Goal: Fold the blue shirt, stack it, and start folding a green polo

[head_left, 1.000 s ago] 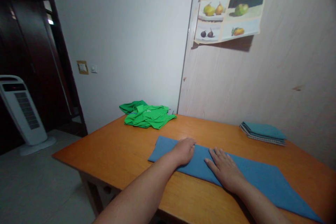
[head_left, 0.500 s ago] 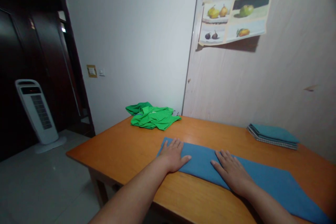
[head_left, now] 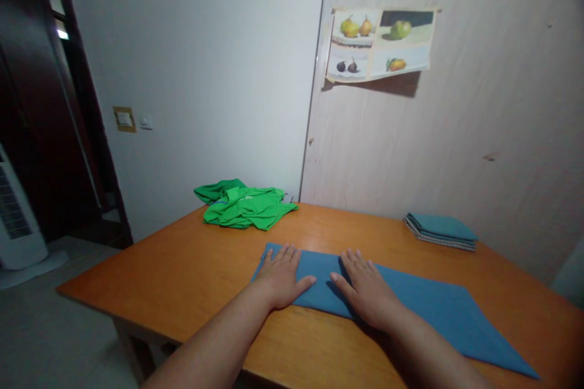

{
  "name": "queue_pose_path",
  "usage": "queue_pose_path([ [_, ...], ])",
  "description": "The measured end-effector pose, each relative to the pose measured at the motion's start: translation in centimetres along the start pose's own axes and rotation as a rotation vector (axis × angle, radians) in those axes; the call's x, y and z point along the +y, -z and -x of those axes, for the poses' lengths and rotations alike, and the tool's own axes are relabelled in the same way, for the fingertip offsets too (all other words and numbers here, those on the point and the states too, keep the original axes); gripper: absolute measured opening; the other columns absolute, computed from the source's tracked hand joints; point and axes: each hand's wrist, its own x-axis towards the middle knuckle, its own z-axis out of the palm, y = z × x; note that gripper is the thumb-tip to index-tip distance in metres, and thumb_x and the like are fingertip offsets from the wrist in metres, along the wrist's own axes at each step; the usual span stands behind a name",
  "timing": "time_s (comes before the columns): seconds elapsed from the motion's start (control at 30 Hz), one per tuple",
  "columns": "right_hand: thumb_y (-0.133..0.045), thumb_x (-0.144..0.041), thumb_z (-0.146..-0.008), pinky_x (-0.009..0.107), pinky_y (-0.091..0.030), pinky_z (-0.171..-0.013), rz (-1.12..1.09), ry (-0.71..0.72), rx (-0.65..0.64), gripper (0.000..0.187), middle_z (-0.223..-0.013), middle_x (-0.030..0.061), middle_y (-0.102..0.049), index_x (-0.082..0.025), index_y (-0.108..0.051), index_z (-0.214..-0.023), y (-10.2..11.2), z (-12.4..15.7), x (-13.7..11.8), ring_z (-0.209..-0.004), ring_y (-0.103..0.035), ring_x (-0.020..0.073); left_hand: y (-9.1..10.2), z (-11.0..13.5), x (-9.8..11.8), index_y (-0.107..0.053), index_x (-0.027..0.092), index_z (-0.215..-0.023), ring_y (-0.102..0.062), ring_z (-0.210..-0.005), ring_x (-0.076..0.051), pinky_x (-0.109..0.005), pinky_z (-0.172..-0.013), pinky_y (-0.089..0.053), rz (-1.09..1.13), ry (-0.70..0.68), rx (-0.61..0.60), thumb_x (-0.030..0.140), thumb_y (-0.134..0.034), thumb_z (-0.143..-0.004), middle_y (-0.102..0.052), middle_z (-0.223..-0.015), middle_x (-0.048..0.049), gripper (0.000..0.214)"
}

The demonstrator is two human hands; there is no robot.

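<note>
A blue cloth (head_left: 424, 301), folded into a long strip, lies flat across the front of the wooden table. My left hand (head_left: 283, 279) rests palm down on its left end, fingers spread. A short way to the right, my right hand (head_left: 367, 289) is over the same cloth with its fingers stretched out; a shadow shows beneath the thumb, and whether the palm presses down I cannot tell. Toward the right, the strip widens and tapers to a pointed corner near the table's front.
Crumpled green clothing (head_left: 246, 206) lies at the back left of the table (head_left: 173, 273). A folded stack of teal and checked cloth (head_left: 442, 228) sits at the back right. Fruit pictures (head_left: 381, 45) hang on the wall. A white tower appliance (head_left: 18, 225) stands on the floor, left.
My right hand has slid left along the blue cloth, closer to my left hand. The left hand stays on the left end. The camera view has turned to the right.
</note>
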Motion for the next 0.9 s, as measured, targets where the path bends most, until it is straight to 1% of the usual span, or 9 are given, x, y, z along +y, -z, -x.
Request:
queue_pose_path([
  [0.1,-0.019,-0.078,-0.091,0.052,-0.011,-0.122,0.0,-0.028,-0.07,0.096,-0.163,0.0158,-0.021,-0.008,-0.027,-0.156,-0.8,0.3,-0.3,-0.152,-0.013,0.0317,0.1,0.1,0.0,-0.032,0.016,-0.155,-0.015,-0.152,-0.031,-0.06,-0.12,-0.012,-0.003,-0.002,-0.001,0.079,-0.02,-0.089,-0.022,-0.163,-0.0132,0.093],
  [0.17,-0.019,-0.078,-0.091,0.052,-0.01,-0.122,0.003,-0.038,-0.084,0.096,-0.163,0.0154,-0.021,-0.008,-0.025,-0.156,-1.1,0.5,-0.3,-0.152,-0.013,0.0313,0.2,0.1,0.0,-0.032,0.016,-0.155,-0.015,-0.152,-0.031,-0.059,-0.12,-0.013,-0.004,-0.001,-0.003,0.08,-0.02,-0.089,-0.022,-0.163,-0.0132,0.093],
  [0.27,-0.021,-0.077,-0.091,0.051,-0.009,-0.122,0.009,-0.036,-0.085,0.095,-0.163,0.0154,-0.02,-0.009,-0.024,-0.157,-1.0,0.6,-0.3,-0.152,-0.012,0.0313,0.1,0.0,0.0,-0.032,0.016,-0.155,-0.015,-0.152,-0.031,-0.059,-0.12,-0.013,-0.004,0.003,-0.012,0.08,-0.021,-0.088,-0.022,-0.163,-0.0133,0.093],
  [0.4,-0.021,-0.077,-0.091,0.05,-0.01,-0.122,0.017,-0.039,-0.084,0.094,-0.163,0.0143,-0.02,-0.01,-0.026,-0.157,-0.9,0.7,-0.3,-0.152,-0.013,0.03,0.2,0.0,0.0,-0.032,0.016,-0.155,-0.015,-0.152,-0.032,-0.06,-0.12,-0.012,0.002,0.01,-0.016,0.08,-0.021,-0.089,-0.022,-0.163,-0.0132,0.092],
  [0.57,-0.023,-0.077,-0.091,0.051,-0.012,-0.122,0.016,-0.037,-0.052,0.092,-0.163,0.012,-0.023,-0.013,-0.027,-0.156,-1.5,0.7,0.0,-0.151,-0.016,0.0292,0.4,0.3,0.3,-0.031,0.017,-0.155,-0.014,-0.152,-0.033,-0.061,-0.119,-0.011,0.014,0.01,-0.015,0.08,-0.021,-0.088,-0.023,-0.163,-0.0132,0.093],
  [0.77,-0.025,-0.074,-0.092,0.055,-0.011,-0.122,0.068,-0.003,-0.039,0.088,-0.162,0.0105,-0.024,-0.014,-0.032,-0.155,-1.4,0.7,-0.1,-0.152,-0.015,0.0303,0.5,0.3,0.4,-0.03,0.022,-0.156,-0.014,-0.151,-0.035,-0.067,-0.117,-0.009,0.041,0.015,-0.02,0.083,-0.022,-0.086,-0.023,-0.163,-0.0133,0.094],
  [0.9,-0.027,-0.073,-0.092,0.056,-0.012,-0.121,0.066,0.008,-0.023,0.087,-0.163,0.0107,-0.023,-0.014,-0.033,-0.155,-1.2,0.4,-0.7,-0.151,-0.015,0.0308,0.4,0.3,0.5,-0.03,0.023,-0.156,-0.014,-0.151,-0.036,-0.071,-0.115,-0.006,0.048,0.015,-0.023,0.084,-0.022,-0.085,-0.022,-0.163,-0.0131,0.093],
])
